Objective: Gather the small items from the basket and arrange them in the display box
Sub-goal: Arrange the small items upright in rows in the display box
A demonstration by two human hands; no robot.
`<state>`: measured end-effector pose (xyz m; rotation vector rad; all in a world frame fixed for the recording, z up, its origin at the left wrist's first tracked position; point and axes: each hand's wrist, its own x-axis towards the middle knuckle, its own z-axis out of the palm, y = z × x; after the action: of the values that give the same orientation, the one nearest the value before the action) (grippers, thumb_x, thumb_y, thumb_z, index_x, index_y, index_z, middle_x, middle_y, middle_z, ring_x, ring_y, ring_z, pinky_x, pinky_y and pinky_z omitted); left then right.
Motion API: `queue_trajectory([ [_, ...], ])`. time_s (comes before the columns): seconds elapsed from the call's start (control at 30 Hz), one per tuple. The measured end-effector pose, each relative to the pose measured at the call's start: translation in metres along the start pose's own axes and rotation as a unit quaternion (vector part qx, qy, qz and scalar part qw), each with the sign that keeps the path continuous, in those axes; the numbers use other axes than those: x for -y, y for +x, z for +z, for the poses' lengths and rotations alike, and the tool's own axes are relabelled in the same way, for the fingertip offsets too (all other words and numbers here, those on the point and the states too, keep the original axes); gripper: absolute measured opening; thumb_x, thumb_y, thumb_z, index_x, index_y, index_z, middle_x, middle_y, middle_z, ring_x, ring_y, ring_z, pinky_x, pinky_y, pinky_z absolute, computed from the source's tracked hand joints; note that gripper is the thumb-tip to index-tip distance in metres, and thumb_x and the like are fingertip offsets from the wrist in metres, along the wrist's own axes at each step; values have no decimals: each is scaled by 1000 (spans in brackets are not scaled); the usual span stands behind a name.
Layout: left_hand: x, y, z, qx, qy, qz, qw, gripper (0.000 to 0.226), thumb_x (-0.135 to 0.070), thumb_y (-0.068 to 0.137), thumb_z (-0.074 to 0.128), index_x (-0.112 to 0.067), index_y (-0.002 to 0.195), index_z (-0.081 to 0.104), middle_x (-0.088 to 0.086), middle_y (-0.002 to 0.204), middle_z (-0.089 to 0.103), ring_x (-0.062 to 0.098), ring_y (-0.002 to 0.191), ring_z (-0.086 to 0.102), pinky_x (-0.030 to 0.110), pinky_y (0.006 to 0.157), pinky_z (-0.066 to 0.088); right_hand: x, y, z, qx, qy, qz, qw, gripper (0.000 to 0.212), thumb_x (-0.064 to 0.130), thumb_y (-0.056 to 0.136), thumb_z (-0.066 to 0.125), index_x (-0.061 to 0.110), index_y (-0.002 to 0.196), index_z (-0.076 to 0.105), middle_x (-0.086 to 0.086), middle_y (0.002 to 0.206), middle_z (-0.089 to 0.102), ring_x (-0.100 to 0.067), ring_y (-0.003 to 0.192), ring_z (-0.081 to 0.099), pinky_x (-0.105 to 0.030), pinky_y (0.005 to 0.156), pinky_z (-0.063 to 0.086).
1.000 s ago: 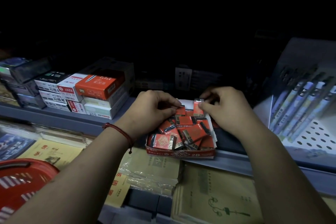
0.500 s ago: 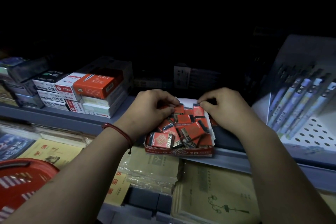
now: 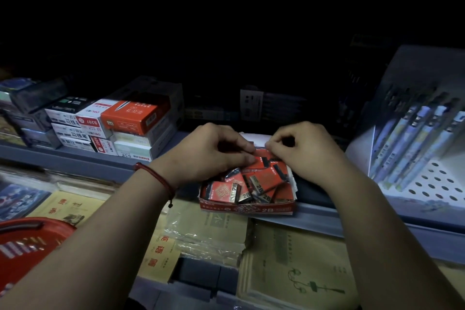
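Note:
A red display box [image 3: 247, 207] marked 2B stands at the front edge of the middle shelf, filled with several small red and black 2B eraser packs [image 3: 264, 181] lying jumbled. My left hand [image 3: 208, 153] hovers over the box's back left, fingers curled, its fingertips pinching a red pack at the back. My right hand [image 3: 307, 151] is over the back right, fingertips pinching the same back row of packs. The red basket [image 3: 27, 246] sits at the lower left, its contents mostly hidden by my left forearm.
Stacked stationery boxes [image 3: 120, 123] fill the shelf to the left of the display box. A rack of pens [image 3: 417, 138] leans at the right on a perforated white panel. Notebooks in plastic wrap [image 3: 206, 239] lie on the lower shelf below the box.
My right hand lowered the upright red pack down into the back row. Both hands drew closer together over the back of the box.

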<state>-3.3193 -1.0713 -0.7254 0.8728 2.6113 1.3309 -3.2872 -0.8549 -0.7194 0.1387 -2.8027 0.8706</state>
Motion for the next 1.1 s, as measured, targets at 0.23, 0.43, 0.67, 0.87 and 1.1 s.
queue_trajectory([
  [0.23,-2,0,7,-6,16,-16,1000,11,-34,88,76,-23,90,76,-7,91,75,3,83,72,26,76,60,2,-1,-10,83,121,-8,989,22,41,87,72,24,74,77,7,76,74,-9,79,70,-40,83,57],
  [0.43,0,2,12,-49,28,-20,998,11,-32,92,73,-21,90,74,-4,82,75,5,75,71,26,68,58,2,-4,-14,163,169,4,972,23,25,75,86,29,96,79,4,89,73,-2,77,66,-17,70,52],
  [0.67,1,2,11,-47,14,-39,998,8,-29,93,71,-23,95,77,-7,83,75,2,79,70,23,72,57,-4,1,-2,54,161,7,985,21,4,82,79,14,100,77,-1,85,71,12,53,55,-3,53,38],
  [0.87,4,2,7,-28,-26,-55,998,19,-21,90,75,-24,108,76,-8,90,76,1,85,71,21,78,56,-5,3,7,-1,153,9,988,13,10,87,75,21,92,79,6,79,73,7,67,64,-10,64,46],
  [1.1,3,4,16,-69,-61,-45,995,21,-22,82,82,-26,103,77,-6,91,77,0,81,71,20,75,58,0,5,10,-18,216,50,975,14,21,77,86,24,87,77,5,86,75,-8,82,70,-24,75,55],
])
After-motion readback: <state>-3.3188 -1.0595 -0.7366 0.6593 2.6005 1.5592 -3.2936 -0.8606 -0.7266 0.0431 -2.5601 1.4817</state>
